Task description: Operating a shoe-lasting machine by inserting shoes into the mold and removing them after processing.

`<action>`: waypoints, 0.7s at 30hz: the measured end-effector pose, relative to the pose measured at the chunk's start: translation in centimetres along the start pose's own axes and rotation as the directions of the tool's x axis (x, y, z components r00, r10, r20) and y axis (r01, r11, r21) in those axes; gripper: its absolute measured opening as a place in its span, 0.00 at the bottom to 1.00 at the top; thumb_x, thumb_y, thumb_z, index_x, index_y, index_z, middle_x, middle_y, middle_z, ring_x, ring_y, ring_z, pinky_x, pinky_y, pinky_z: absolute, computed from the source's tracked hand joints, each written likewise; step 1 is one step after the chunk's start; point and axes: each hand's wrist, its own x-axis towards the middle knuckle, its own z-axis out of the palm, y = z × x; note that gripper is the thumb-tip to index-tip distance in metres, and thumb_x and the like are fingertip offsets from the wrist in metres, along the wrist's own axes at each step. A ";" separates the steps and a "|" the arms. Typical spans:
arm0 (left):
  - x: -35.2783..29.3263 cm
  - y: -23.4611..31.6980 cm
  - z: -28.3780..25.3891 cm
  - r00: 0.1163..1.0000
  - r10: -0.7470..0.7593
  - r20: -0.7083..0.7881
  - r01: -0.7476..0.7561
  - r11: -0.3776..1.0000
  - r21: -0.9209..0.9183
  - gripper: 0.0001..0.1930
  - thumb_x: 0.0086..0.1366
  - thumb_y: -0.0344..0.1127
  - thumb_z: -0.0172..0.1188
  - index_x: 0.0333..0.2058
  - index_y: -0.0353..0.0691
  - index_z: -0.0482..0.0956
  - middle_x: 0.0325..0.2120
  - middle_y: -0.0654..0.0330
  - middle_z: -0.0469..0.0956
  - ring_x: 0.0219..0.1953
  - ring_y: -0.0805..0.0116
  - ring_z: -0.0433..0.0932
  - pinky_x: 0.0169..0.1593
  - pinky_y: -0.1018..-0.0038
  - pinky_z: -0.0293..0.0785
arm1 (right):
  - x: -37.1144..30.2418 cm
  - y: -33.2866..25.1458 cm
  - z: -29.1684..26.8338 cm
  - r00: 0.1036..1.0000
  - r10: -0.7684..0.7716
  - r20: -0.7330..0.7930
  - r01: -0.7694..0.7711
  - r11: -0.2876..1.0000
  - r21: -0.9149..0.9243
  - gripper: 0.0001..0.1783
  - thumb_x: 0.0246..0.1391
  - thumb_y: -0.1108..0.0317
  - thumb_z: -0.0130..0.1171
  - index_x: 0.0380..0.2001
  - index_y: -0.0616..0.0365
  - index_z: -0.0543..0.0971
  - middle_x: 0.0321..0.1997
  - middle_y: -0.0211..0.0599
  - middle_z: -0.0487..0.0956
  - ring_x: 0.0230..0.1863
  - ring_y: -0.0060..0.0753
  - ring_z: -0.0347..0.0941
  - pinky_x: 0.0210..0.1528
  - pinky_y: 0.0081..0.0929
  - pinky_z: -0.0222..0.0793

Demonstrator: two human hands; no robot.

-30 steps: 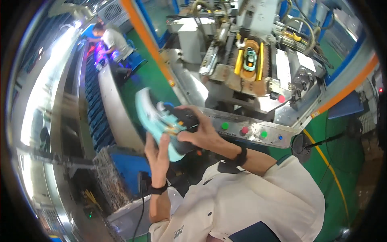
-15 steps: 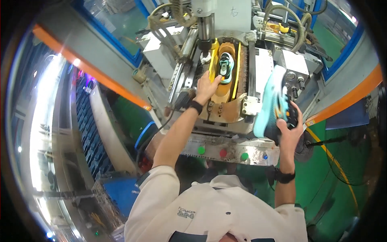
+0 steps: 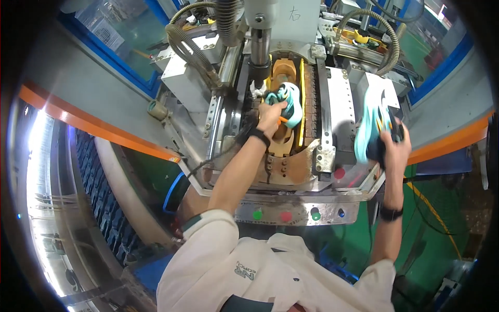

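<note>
In the middle of the machine, my left hand (image 3: 271, 117) is closed on the near part of a turquoise, white and black sneaker (image 3: 294, 104) with orange bits. This sneaker lies tilted over a tan cradle (image 3: 281, 147) between yellow side strips, and motion smears it. Off to the right, my right hand (image 3: 397, 147) grips a second sneaker (image 3: 367, 125) of the same colours by its dark side, with the toe pointing away from me. The fingers under this second sneaker are partly hidden, and its outline is blurred.
A vertical metal cylinder (image 3: 260, 49) stands just beyond my left hand. Ribbed hoses (image 3: 193, 46) hang at the upper left. Along the machine's front runs a panel with coloured buttons (image 3: 286, 216). Orange-edged guards (image 3: 104, 125) flank both sides, and a conveyor lies at far left.
The sneaker in the cradle has shifted toward me and turned, with my left hand now over its near part. My right hand has carried the second sneaker farther right. The view has shifted slightly.
</note>
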 end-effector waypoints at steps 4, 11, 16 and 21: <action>-14.8 6.6 -3.6 0.952 -0.200 0.233 0.263 0.922 -0.285 0.12 0.60 0.26 0.64 0.42 0.30 0.77 0.37 0.55 0.81 0.36 0.66 0.82 0.40 0.71 0.79 | 8.8 -0.4 9.0 0.931 0.169 0.324 -0.060 0.945 -0.320 0.32 0.37 0.55 0.69 0.44 0.65 0.79 0.35 0.47 0.83 0.37 0.36 0.80 0.44 0.31 0.74; -32.5 10.8 -17.1 0.995 -0.094 0.026 0.094 0.995 -0.013 0.24 0.60 0.29 0.61 0.54 0.29 0.69 0.45 0.57 0.77 0.44 0.71 0.78 0.47 0.77 0.75 | 5.9 -2.5 29.2 0.802 0.206 0.561 0.151 0.839 -0.523 0.30 0.40 0.57 0.66 0.42 0.72 0.78 0.44 0.59 0.81 0.48 0.55 0.78 0.51 0.38 0.75; -41.7 10.2 -23.6 0.937 0.046 -0.347 -0.065 0.997 -0.042 0.25 0.60 0.31 0.62 0.55 0.29 0.69 0.46 0.58 0.77 0.44 0.70 0.79 0.46 0.75 0.76 | 0.9 2.2 36.5 0.936 0.025 0.352 0.199 0.786 -0.585 0.28 0.46 0.66 0.60 0.48 0.69 0.65 0.44 0.61 0.79 0.45 0.58 0.79 0.48 0.46 0.76; -46.6 6.6 -24.7 0.762 0.048 -0.646 -0.104 0.993 -0.049 0.17 0.62 0.34 0.63 0.47 0.34 0.75 0.32 0.65 0.81 0.26 0.80 0.78 0.24 0.85 0.67 | -1.9 1.5 33.0 0.865 -0.307 0.397 0.480 0.738 -0.475 0.33 0.48 0.66 0.62 0.56 0.66 0.64 0.47 0.56 0.78 0.45 0.59 0.78 0.48 0.46 0.75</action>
